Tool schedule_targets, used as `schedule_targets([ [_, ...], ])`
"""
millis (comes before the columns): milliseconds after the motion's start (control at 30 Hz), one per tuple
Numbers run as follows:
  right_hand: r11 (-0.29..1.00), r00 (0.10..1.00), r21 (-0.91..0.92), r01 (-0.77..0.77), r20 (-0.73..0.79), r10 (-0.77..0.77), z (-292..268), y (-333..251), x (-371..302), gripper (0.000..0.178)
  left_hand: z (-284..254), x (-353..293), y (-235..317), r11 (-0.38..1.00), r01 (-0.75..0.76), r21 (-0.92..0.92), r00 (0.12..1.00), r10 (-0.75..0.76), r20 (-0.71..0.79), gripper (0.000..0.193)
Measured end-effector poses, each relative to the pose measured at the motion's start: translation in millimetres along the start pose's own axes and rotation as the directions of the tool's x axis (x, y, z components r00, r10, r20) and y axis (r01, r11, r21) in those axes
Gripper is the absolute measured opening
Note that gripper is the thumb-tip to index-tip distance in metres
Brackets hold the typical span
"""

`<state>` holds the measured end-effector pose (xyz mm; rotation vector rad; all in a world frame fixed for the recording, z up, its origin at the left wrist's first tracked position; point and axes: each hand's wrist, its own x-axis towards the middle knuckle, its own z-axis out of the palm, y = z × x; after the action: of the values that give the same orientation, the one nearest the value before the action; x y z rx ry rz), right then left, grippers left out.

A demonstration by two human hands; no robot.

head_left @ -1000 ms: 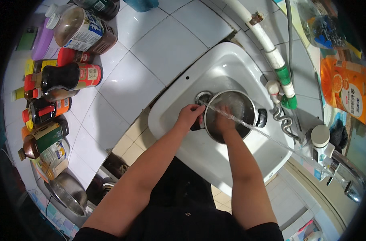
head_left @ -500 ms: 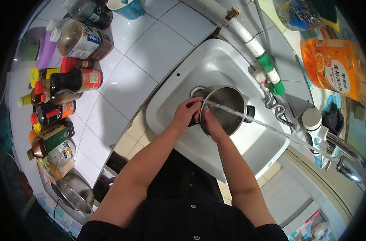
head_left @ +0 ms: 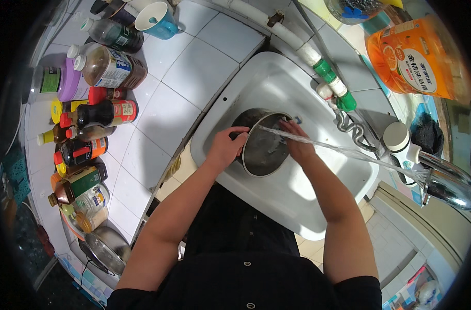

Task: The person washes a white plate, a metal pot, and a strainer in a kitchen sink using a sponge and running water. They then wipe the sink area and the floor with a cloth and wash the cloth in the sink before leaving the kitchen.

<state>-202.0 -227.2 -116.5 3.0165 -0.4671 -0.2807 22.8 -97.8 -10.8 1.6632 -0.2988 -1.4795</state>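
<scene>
A grey metal pot [head_left: 266,161] is tilted in the white sink, its opening turned to the right. My left hand [head_left: 228,149] is closed around the dark handle at its left side. My right hand [head_left: 299,147] lies against the right part of the rim, fingers stretched out and laid over the edge, with the fingertips partly in shadow. A stream of water [head_left: 318,142] from the chrome faucet [head_left: 447,188] crosses above my right hand into the pot.
The sink [head_left: 344,199] surrounds the pot. On the left, a white tiled counter [head_left: 186,85] carries several sauce bottles [head_left: 103,112], a blue cup [head_left: 158,23] and a metal bowl [head_left: 111,248]. White-green pipes [head_left: 323,70] and an orange jug [head_left: 411,59] stand at right.
The pot has moved slightly left and tipped so its opening faces right. My right hand has gone from inside the pot to its right rim. My left hand keeps its hold.
</scene>
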Motion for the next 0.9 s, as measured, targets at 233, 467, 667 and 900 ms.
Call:
schedule_targets([
  [233,0.890,0.933,0.446,-0.097,0.353,-0.075,16.4,-102.3,-23.5,0.022,5.3,1.9,-14.7,0.979,-0.185,0.084,0.967,0.197,-0.164,0.026],
  [467,-0.699,0.673,0.694,-0.172,0.601,0.431,-65.6,-126.1,57.7,0.028,-2.7,0.3,-23.4,0.997,-0.041,-0.067,0.987,0.030,-0.155,0.023],
  [667,-0.895,0.328,0.119,0.429,0.903,0.278,25.3,-28.0,84.7,0.016,-1.9,-16.6,-32.4,0.990,0.006,-0.140,0.993,-0.022,-0.118,0.026],
  [900,-0.961,0.401,0.232,0.152,0.874,0.274,53.6,-103.2,113.5,0.032,5.3,-15.2,-30.6,0.991,0.013,-0.130,0.992,-0.029,-0.124,0.026],
])
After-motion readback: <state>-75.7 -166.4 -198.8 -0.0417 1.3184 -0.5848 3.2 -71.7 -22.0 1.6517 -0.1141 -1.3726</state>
